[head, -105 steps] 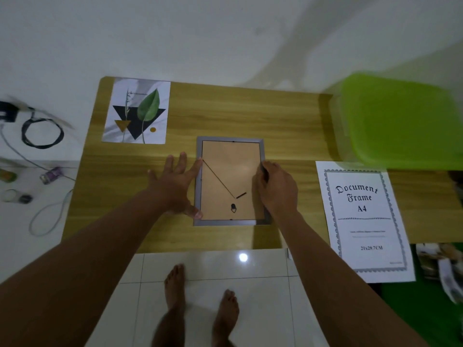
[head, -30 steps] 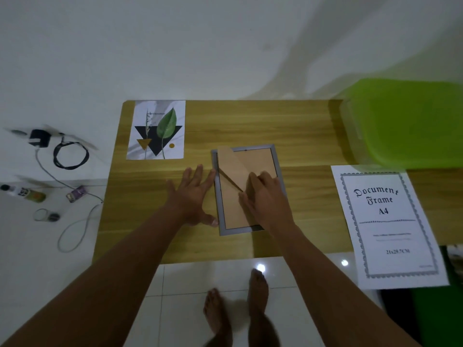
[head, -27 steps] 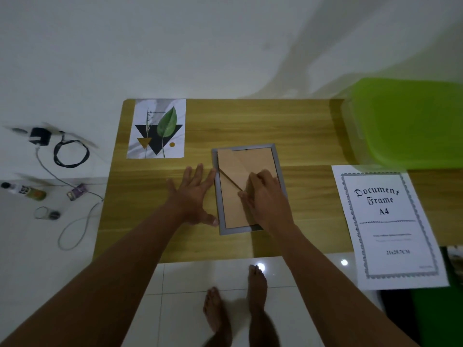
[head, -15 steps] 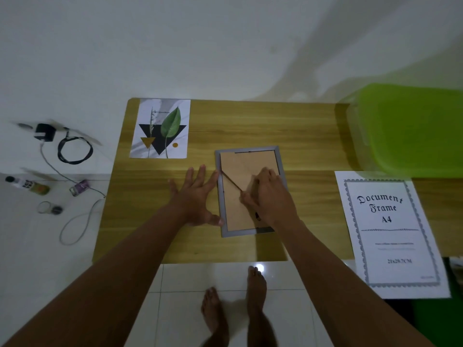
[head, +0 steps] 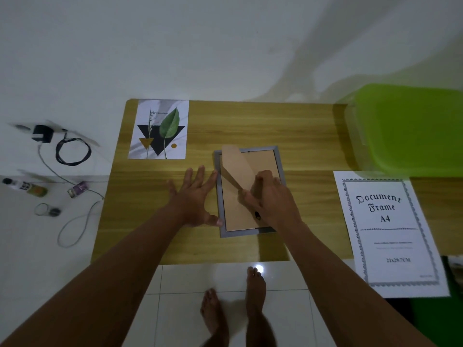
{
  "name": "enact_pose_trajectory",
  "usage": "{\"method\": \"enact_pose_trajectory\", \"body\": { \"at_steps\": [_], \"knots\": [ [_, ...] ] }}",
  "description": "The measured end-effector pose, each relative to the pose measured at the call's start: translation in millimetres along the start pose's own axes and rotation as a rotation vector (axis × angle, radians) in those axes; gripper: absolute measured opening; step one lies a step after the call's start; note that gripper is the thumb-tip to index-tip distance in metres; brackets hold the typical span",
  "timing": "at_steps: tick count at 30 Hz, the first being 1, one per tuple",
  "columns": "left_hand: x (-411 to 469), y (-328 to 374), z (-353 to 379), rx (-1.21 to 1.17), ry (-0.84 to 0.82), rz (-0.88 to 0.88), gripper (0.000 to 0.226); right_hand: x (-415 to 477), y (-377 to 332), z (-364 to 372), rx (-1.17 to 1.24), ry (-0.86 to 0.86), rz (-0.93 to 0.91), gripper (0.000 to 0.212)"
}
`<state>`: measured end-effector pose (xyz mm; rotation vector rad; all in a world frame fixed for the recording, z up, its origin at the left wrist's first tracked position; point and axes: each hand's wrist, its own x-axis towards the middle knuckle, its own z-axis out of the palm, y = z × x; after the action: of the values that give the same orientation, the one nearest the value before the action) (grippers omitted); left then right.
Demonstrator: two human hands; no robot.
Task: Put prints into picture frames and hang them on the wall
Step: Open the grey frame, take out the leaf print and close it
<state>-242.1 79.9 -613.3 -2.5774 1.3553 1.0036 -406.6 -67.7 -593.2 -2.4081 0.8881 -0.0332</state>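
Raised again since half a second ago, the cardboard stand [head: 235,169] tilts up off the back of the picture frame [head: 233,214], its tip past the far-left corner. That frame lies face down mid-table [head: 250,121], long axis running away from the person. The right hand [head: 273,201] has its fingers [head: 263,176] curled on the stand. The left hand [head: 193,199] lies flat with fingers spread wide, touching the frame's left edge. A leaf print [head: 159,130] lies far left.

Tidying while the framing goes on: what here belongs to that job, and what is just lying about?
Job: picture frame, its easel stand, leaf print, Document Frame sheet.
Lying about: green tub, coiled black cable, small bottle.
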Motion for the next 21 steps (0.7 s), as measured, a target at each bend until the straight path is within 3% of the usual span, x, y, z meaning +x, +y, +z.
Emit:
{"method": "enact_pose_trajectory", "body": {
  "at_steps": [6,11,21],
  "knots": [
    [-0.9,0.9,-0.6,-0.003,0.004,0.002,0.132,-3.2,-2.3,3.3,-0.01,0.017,-0.01,0.045],
    [-0.5,1.0,-0.5,0.002,-0.001,0.001,0.133,-0.2,1.2,4.6,-0.081,0.015,-0.088,0.058],
    [-0.3,0.8,-1.0,0.015,-0.009,-0.011,0.133,-3.6,7.3,6.7,-0.063,-0.006,-0.112,0.064]
  ]
}}
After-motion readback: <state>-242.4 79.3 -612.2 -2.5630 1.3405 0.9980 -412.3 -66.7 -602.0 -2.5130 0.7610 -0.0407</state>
